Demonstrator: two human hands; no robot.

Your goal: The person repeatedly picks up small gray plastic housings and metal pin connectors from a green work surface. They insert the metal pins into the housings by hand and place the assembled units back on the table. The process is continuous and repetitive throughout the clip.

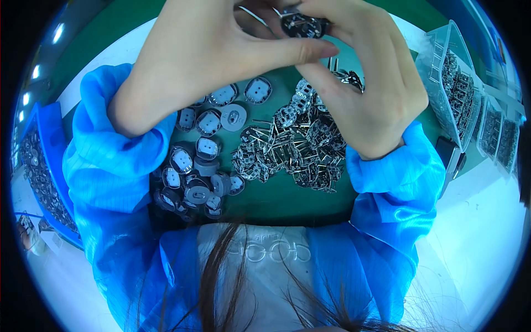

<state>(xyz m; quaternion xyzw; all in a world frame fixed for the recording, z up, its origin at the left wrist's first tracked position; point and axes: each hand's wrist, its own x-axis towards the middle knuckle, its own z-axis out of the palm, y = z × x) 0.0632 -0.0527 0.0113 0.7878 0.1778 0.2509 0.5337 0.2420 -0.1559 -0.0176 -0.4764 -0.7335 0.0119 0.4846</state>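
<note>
At the top of the view, my left hand (pixel 204 61) and my right hand (pixel 376 83) meet around a small round black part (pixel 303 25) with metal pieces in its face. My left thumb lies just under it, and the fingers of my right hand close on it from the right. The upper fingertips of both hands run out of the picture. Below my hands lies a heap of small shiny metal parts (pixel 298 146) with pins. To its left are several round grey housings (pixel 208 123), some showing a white inner face.
A green mat (pixel 260 205) covers the work surface. At the far left stands a blue bin (pixel 55 160) of small parts. Clear plastic boxes (pixel 467 119) with metal parts stand at the right, beside a dark flat object (pixel 451 157).
</note>
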